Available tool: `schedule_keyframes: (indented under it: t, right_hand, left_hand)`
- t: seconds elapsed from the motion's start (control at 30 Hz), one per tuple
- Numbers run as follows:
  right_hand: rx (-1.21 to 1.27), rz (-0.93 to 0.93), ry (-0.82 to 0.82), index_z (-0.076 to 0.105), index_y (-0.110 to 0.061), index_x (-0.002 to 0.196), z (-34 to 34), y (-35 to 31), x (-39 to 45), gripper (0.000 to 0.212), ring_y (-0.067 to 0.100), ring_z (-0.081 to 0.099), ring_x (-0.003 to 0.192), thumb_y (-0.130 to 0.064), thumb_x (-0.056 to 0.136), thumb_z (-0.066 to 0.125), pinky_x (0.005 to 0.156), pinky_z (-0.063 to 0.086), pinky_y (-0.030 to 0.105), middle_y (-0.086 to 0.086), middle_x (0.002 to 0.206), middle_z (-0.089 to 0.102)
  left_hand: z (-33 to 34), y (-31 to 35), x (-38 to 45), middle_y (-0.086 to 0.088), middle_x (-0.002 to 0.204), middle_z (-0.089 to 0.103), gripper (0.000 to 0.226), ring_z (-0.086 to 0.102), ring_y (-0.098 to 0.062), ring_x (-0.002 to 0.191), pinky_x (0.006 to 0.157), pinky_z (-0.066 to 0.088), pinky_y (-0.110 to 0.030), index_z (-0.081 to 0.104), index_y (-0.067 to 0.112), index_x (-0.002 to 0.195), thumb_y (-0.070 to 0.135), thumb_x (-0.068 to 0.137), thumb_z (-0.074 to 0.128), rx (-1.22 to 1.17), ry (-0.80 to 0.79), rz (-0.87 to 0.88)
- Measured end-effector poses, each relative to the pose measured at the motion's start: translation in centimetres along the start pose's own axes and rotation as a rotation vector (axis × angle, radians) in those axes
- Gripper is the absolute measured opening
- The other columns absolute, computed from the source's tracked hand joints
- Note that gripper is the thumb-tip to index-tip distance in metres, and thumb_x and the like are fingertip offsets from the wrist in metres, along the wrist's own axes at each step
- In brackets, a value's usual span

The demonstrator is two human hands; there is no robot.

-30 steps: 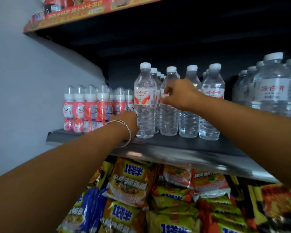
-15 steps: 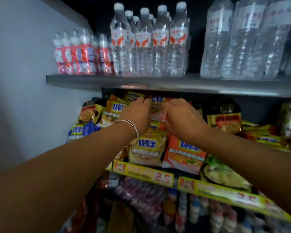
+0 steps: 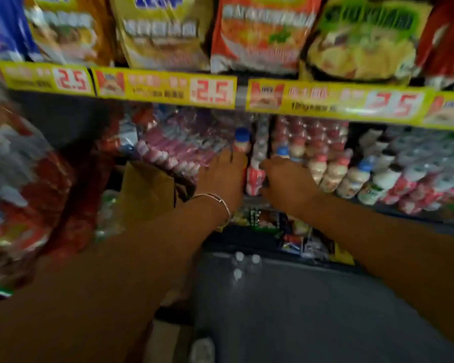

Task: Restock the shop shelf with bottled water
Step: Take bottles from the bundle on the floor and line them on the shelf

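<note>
Your left hand (image 3: 222,176) and right hand (image 3: 286,184) (both blurred, empty, fingers loosely spread) hang before small drink bottles (image 3: 333,171); water bottles (image 3: 243,263) stand on the floor.

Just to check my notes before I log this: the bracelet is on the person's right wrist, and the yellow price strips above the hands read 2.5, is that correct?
Not quite. The head view shows the bracelet on the left wrist, just behind the left hand; the right hand has a bare wrist. The yellow price strips above the hands do read 2.5.
</note>
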State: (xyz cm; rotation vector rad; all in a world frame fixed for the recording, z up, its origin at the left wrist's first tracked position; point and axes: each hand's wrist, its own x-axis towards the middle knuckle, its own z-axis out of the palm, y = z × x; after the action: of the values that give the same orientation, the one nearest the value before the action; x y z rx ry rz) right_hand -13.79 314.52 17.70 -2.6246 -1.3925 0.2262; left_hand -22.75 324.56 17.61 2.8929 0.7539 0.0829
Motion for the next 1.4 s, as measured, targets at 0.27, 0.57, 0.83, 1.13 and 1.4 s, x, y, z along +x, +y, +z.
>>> schedule_keyframes:
  t: [0.27,0.57,0.83,1.13,1.4]
  right_hand:
    - [0.144,0.132,-0.270,0.048,-0.006,0.129,22.2,4.2,0.0,0.043,0.032,0.050,0.119,-0.019,0.089,0.057,0.094,0.045,0.038,0.016,0.130,0.051]
    - [0.229,0.179,-0.461,0.037,-0.014,0.139,44.3,7.1,0.3,0.066,0.027,0.041,0.128,-0.032,0.083,0.068,0.104,0.038,0.037,0.009,0.141,0.042]
    - [0.390,0.209,-0.429,0.044,-0.020,0.133,55.4,7.9,1.8,0.072,0.026,0.046,0.125,-0.028,0.071,0.079,0.102,0.042,0.043,0.004,0.135,0.046]
    - [0.408,0.237,-0.265,0.035,-0.021,0.137,59.6,7.1,0.7,0.082,0.027,0.044,0.125,-0.023,0.068,0.080,0.099,0.043,0.039,0.005,0.136,0.047]
    - [0.444,0.223,-0.216,0.045,-0.025,0.125,52.8,6.8,-0.9,0.066,0.020,0.058,0.111,-0.042,0.069,0.078,0.090,0.045,0.031,-0.002,0.118,0.061]
  left_hand:
    - [21.1,-3.5,-1.3,-0.010,0.140,0.031,0.053,0.035,-0.031,0.128,0.099,0.034,-0.044,0.034,0.015,0.135,0.005,0.085,0.050,-0.016,-0.237,-0.073]
    - [39.5,-8.5,-1.8,-0.010,0.135,0.035,0.049,0.037,-0.030,0.126,0.099,0.032,-0.043,0.038,0.019,0.131,0.005,0.085,0.047,0.038,-0.389,-0.111]
    - [48.9,-11.0,-2.5,-0.012,0.138,0.034,0.047,0.035,-0.031,0.129,0.106,0.029,-0.044,0.038,0.013,0.133,0.004,0.087,0.047,0.062,-0.443,-0.087]
    - [51.2,-12.9,-3.4,-0.013,0.133,0.038,0.049,0.037,-0.032,0.126,0.103,0.033,-0.048,0.041,0.013,0.127,-0.003,0.081,0.045,0.106,-0.446,-0.109]
    - [47.0,-11.1,-3.4,-0.011,0.143,0.029,0.060,0.026,-0.032,0.135,0.110,0.023,-0.052,0.031,0.018,0.139,0.005,0.083,0.050,0.204,-0.551,-0.092]
